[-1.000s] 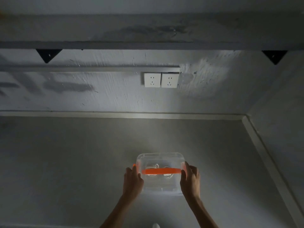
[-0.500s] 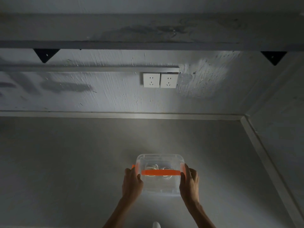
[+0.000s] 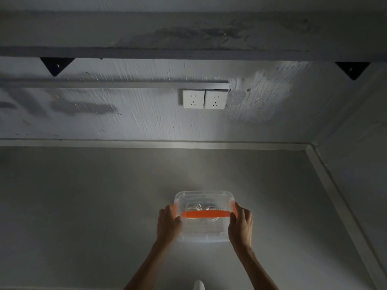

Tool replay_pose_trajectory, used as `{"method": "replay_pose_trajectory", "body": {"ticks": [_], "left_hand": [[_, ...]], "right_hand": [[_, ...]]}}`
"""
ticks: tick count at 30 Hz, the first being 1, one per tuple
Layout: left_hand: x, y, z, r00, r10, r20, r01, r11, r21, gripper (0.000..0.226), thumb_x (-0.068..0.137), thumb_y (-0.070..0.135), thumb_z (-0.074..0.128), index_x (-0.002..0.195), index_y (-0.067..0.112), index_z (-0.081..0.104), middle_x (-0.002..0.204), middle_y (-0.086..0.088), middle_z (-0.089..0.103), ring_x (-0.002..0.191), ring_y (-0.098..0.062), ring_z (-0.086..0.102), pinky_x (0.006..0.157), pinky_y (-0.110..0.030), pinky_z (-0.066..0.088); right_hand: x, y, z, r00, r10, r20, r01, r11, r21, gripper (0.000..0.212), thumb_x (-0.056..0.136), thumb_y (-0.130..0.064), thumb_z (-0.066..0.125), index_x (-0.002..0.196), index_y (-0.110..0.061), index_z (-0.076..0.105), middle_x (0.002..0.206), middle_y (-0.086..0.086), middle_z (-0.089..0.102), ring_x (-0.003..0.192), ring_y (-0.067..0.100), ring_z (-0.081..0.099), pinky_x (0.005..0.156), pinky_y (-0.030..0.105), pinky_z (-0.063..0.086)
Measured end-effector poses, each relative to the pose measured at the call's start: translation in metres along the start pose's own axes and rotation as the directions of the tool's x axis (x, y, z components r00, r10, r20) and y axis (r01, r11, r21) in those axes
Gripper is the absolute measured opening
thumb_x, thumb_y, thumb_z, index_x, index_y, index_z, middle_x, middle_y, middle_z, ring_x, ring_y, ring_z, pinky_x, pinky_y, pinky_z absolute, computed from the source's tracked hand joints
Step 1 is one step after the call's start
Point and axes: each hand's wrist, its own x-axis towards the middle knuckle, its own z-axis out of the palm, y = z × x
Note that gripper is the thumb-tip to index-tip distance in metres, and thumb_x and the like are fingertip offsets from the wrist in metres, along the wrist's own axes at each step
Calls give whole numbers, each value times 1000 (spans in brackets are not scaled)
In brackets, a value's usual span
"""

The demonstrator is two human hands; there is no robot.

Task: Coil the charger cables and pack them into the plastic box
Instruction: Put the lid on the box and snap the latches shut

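Left hand (image 3: 168, 225) and right hand (image 3: 240, 226) are still clasping the ends of the plastic box (image 3: 204, 233), barely shifting it on the grey surface (image 3: 83, 206), with white charger cables (image 3: 199, 207) lying coiled inside under the orange handle (image 3: 205, 214), so packing is looking finished.

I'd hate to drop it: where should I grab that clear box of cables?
By its two short ends, coming in from left and right, as the left hand and right hand do now: the box is wide, and its orange handle seems to lie flat across the top.
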Motion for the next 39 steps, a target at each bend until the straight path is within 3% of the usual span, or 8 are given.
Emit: {"method": "replay_pose_trajectory", "body": {"ticks": [4,9,13,19,28,31,34,39], "left_hand": [[12,-20,-1,992,-109,61,121,960,-254,86,74,26,75,149,16,35,148,-20,35,140,-34,31,114,-42,32],[4,-44,7,871,50,489,387,543,-745,72,62,36,81,129,27,57,126,-5,67,112,-22,64,96,-43,47],[3,-41,12,983,-3,182,124,742,-658,80,56,57,69,121,10,66,79,0,68,68,-13,60,58,-24,46],[-15,-30,35,956,219,-194,-271,912,-308,69,89,52,30,148,17,39,143,2,54,122,-15,57,98,-29,44],[-18,-20,48,961,154,-229,-184,976,-115,50,99,2,45,146,-7,33,152,-27,38,139,-40,42,111,-42,38],[-18,-21,49,964,142,-226,-173,977,-123,50,99,3,45,146,-7,32,152,-27,37,139,-40,42,112,-41,37],[-16,-24,50,958,152,-243,-185,975,-120,50,98,2,46,146,-7,34,150,-27,41,137,-40,45,110,-40,39],[-13,-20,50,959,135,-251,-173,975,-136,50,97,0,48,145,-8,34,148,-28,43,134,-42,48,108,-41,41]], "right_hand": [[-3,-1,-3,981,170,89,-165,984,-65,50,96,-36,51,144,-34,38,140,15,42,126,39,38,103,52,33],[-5,3,3,950,275,149,-303,928,215,100,68,-76,26,153,-27,15,153,21,32,135,46,34,108,59,29],[-1,14,14,941,278,194,-332,873,357,121,59,-95,33,154,-25,5,160,18,22,142,44,29,109,66,30],[-1,30,24,930,269,251,-360,808,466,113,62,-92,42,151,-35,3,160,15,22,144,38,30,109,66,32],[-7,6,-8,872,303,384,-475,712,517,92,86,-54,61,154,-24,8,155,1,29,137,25,40,111,49,30],[-10,14,-16,840,345,418,-534,661,527,56,78,-63,65,118,-23,65,110,1,68,97,28,65,88,56,54],[-8,14,-13,914,352,203,-403,849,343,75,57,-89,50,69,-17,65,55,-5,57,55,19,55,53,32,46],[-20,-10,-13,959,278,-46,-278,960,15,42,90,-54,54,125,-32,63,98,10,77,87,36,73,74,45,57]]}}
